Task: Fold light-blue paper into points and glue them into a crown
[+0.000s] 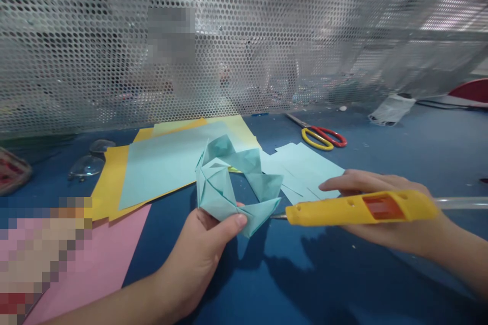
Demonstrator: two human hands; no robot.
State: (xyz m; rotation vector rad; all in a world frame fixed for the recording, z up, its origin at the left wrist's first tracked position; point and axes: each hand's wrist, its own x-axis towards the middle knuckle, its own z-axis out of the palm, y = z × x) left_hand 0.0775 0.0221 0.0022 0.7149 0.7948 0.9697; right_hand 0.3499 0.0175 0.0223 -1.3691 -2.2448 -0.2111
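Observation:
My left hand (208, 244) pinches the lower edge of a folded light-blue paper ring (217, 190), thumb in front. Pointed flaps stand up around the ring, which curves round an open middle. A yellow hot glue gun (343, 208) lies across my right hand (396, 233), with the index finger stretched out to the left behind it. The gun's metal nozzle points left, close to the ring's right tip; whether they touch I cannot tell. From the gun's back end sticks a clear glue stick (461, 203). My right hand's lower fingers are mostly hidden by the gun.
Yellow sheets (114, 167) lie under a light-blue sheet (163, 162), with pink paper (99, 259) nearer me. Cut light-blue pieces (305, 172) and scissors (320, 134) lie to the right. Eyeglasses (87, 165) rest at left. A perforated metal screen (244, 35) stands behind the blue table (305, 274).

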